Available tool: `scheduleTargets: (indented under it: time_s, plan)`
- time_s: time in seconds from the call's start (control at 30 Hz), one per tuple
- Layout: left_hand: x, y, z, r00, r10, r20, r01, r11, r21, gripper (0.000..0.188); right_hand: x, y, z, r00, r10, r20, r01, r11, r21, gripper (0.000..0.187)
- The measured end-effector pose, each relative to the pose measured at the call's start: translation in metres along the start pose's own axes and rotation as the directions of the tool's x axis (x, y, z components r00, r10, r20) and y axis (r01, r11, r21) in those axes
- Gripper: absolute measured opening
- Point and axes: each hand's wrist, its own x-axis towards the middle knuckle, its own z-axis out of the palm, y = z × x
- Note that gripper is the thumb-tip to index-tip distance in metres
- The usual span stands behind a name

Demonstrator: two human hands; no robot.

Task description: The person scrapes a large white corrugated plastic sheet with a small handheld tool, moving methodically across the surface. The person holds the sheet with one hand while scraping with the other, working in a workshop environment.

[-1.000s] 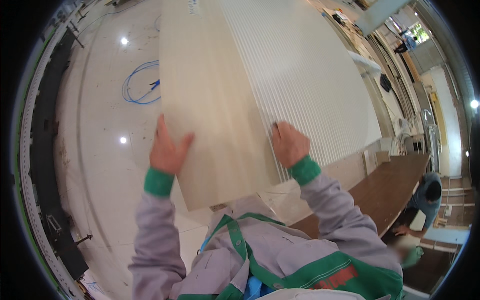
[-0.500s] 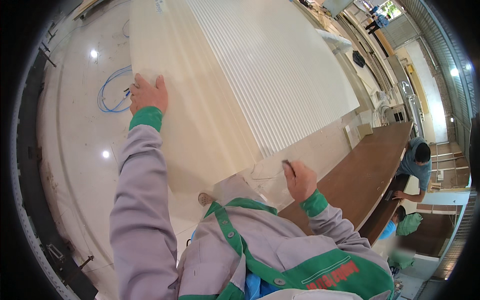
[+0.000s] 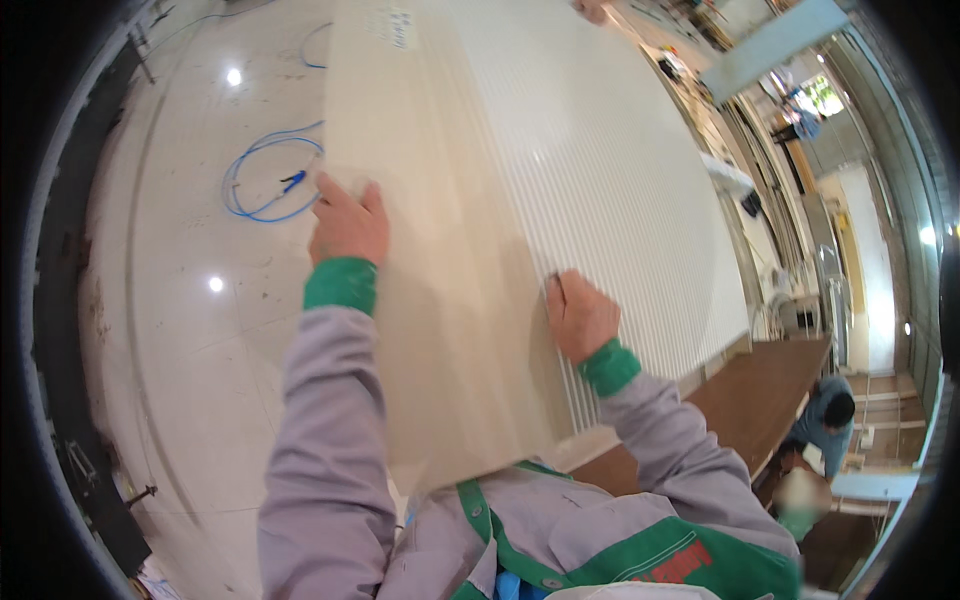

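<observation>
A large cream panel (image 3: 440, 300) stretches away in front of me, with a white ribbed section (image 3: 630, 200) along its right side. My left hand (image 3: 348, 222) rests at the panel's left edge, its thumb and forefinger apart; the other fingers are partly hidden. Over the line where the smooth part meets the ribs is my right hand (image 3: 582, 318), closed in a pinch. A small dark tip shows at its fingertips, too small to name. Blue handwriting (image 3: 398, 28) marks the panel's far end.
A coiled blue hose (image 3: 262, 215) lies on the tiled floor (image 3: 190, 350) to the left. At the right stands a brown board (image 3: 735, 400), with a person (image 3: 825, 420) behind it. Another person's hand (image 3: 590, 10) shows at the panel's far end.
My right hand has moved from beyond the panel's near corner to over the ribbed part's inner edge. The view has shifted; my left hand stays at the left edge.
</observation>
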Motion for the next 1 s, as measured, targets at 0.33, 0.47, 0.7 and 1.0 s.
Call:
scheduleTargets:
  time_s: [0.33,0.47,0.7,1.0]
  plan:
    - [-0.001,0.002,-0.012,0.995,-0.012,0.099,0.019,0.997,-0.073,0.078,0.395,-0.034,0.088,0.999,0.009,-0.045,-0.014,0.994,-0.108,0.034]
    - [-0.002,0.003,-0.016,0.993,-0.030,0.113,0.038,0.997,-0.071,0.078,0.361,-0.029,0.080,0.999,0.052,0.008,-0.052,0.998,-0.044,0.036]
    - [-0.002,-0.003,-0.011,0.995,-0.005,0.096,0.012,0.997,-0.075,0.077,0.033,0.001,0.014,0.999,-0.021,-0.049,0.023,0.999,0.048,0.023]
    - [-0.004,-0.005,-0.014,0.995,0.030,0.096,-0.016,0.990,-0.139,0.084,-0.116,0.008,-0.026,1.000,0.019,0.017,-0.020,0.999,0.043,0.025]
